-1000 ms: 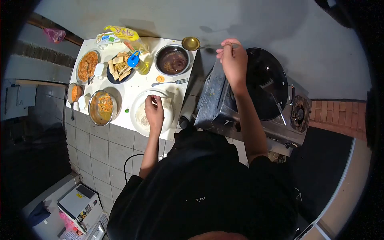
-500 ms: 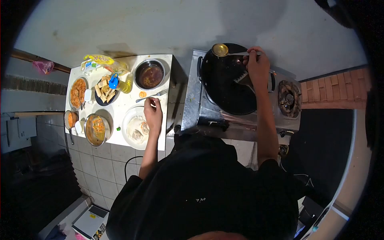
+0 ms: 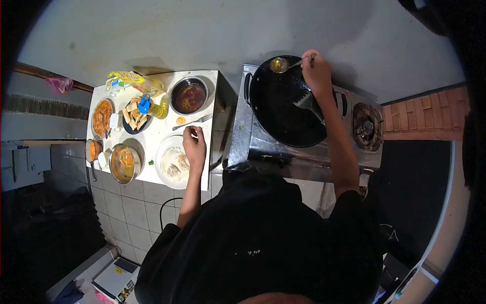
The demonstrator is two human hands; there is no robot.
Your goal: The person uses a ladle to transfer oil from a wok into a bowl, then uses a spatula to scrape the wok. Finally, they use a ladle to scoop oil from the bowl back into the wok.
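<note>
My right hand (image 3: 317, 75) is closed round the handle of a small ladle (image 3: 279, 65). Its bowl, with yellowish liquid in it, is over the far rim of a black wok (image 3: 283, 121). Inside the wok rests a slotted spatula (image 3: 305, 101), its handle passing under my right forearm. My left hand (image 3: 194, 147) hovers over the near side of a white plate (image 3: 161, 175), fingers curled together; whether anything is between them is hidden. On that plate are whitish, floury-looking lumps (image 3: 174, 171). A fork (image 3: 192, 122) lies just beyond my left hand.
The white table (image 3: 152, 175) also bears a pot of dark liquid (image 3: 189, 96), an oil bottle (image 3: 159, 109), a bowl of cut pale pieces (image 3: 134, 119), a plate of orange shreds (image 3: 103, 119) and a steel bowl (image 3: 123, 162). Right of the wok is a burner (image 3: 367, 126).
My right hand has shifted left and slightly away from me, with the ladle bowl staying near the wok's far rim. My left hand is almost still.
</note>
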